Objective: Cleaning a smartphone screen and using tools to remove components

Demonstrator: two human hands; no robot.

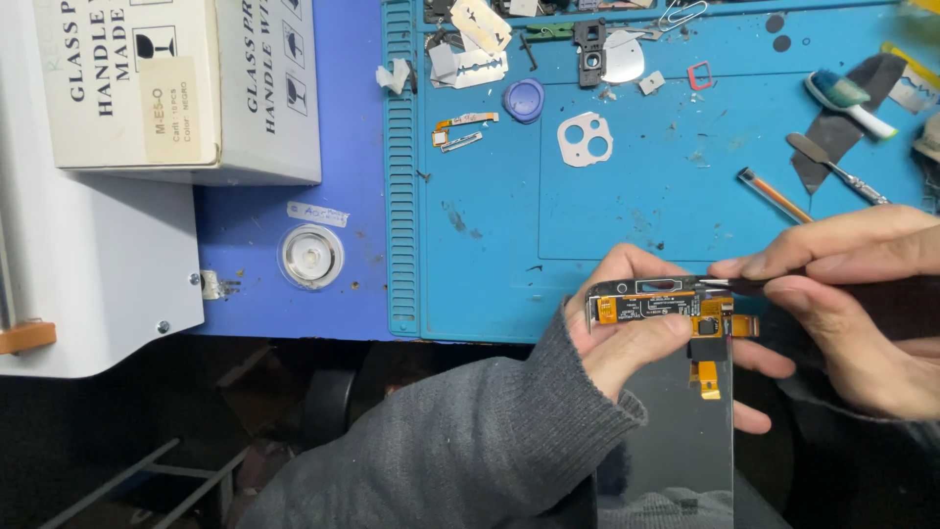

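My left hand [636, 328] holds a phone screen panel [676, 431] upright in front of me, thumb across its back near the orange flex cables [710, 323]. My right hand [862, 304] pinches thin tweezers [720, 283] whose tip touches the panel's top edge. The panel's dark glossy back reflects my grey sleeve. Both hands hover just off the near edge of the blue repair mat [607, 196].
On the mat lie a camera-hole bezel [586, 138], a blue round cap [524, 100], razor blades [470, 59], a small flex cable [462, 122], a metal spudger [837, 168], a thin stick [774, 195] and a brush [850, 101]. White boxes [176, 88] stand at left, with a round lens [311, 257] below them.
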